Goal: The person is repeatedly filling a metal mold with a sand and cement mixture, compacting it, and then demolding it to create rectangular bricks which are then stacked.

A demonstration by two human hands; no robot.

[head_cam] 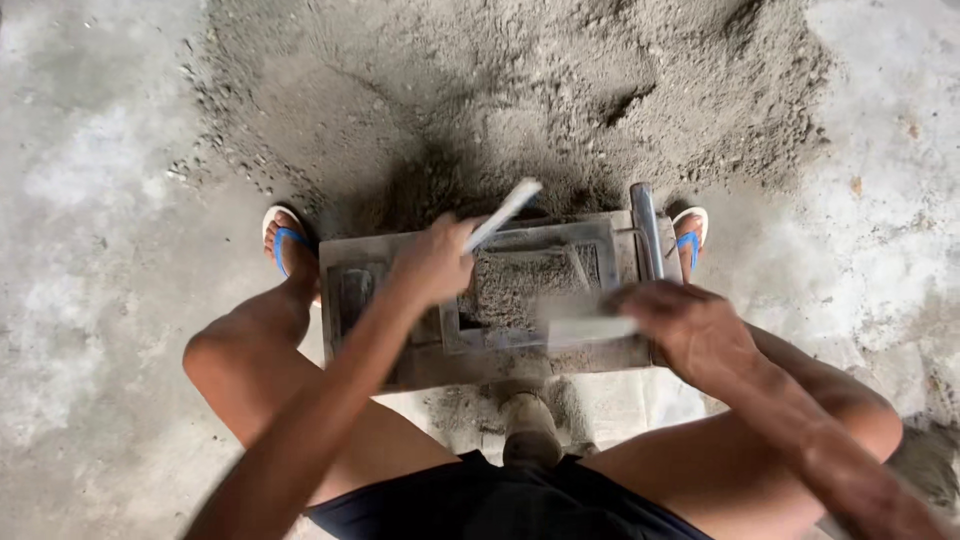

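With the left hand (432,262) clenched on a pale flat stick (503,213) and the right hand (690,330) grasping a blurred flat piece (585,328), keep strokes level across the mould (480,300) on the floor

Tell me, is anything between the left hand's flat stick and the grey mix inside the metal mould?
Nothing visible. The left hand holds the flat stick just above the mix in the metal mould. The right hand, holding a blurred flat piece, is at the mould's near right edge.
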